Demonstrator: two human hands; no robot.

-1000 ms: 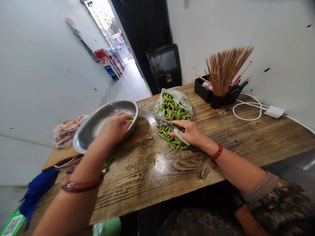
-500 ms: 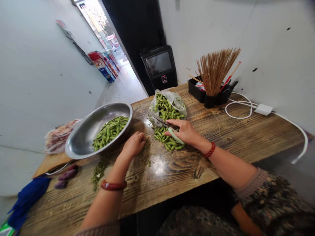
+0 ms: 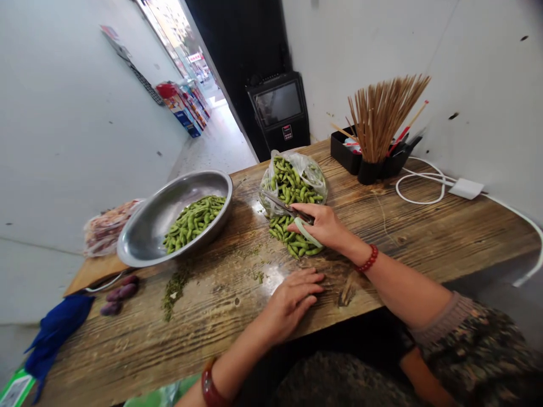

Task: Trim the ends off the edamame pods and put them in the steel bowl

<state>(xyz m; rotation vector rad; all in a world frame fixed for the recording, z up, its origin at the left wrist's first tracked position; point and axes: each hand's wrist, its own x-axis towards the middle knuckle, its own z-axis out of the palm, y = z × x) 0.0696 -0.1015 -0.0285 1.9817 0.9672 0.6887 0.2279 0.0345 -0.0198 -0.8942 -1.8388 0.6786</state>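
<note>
Over a small pile of green soybean pods (image 3: 301,247), my right hand (image 3: 324,226) grips a pair of scissors (image 3: 306,230) with pale green handles; the blades point up and left toward the bag. My left hand (image 3: 292,302) is flat near the table's front edge, fingers stretched out, holding nothing. Behind the loose pods stands an open clear plastic bag (image 3: 316,172) full of more pods. To the left, a large steel basin (image 3: 146,226) sits tilted, with a heap of pods (image 3: 195,221) on its right side.
Cut scraps (image 3: 175,291) lie on the wooden table (image 3: 203,345). Purple roundish items (image 3: 123,291), a blue cloth (image 3: 61,325) and a bagged pinkish bundle (image 3: 108,229) are on the left. Skewers (image 3: 386,118) stand in a black holder (image 3: 345,151) at the back right, beside a white cable (image 3: 399,195).
My left hand has moved right and closer to me, from beside the basin to the table's front, and its fingers have opened out. My right hand keeps the scissors in nearly the same place.
</note>
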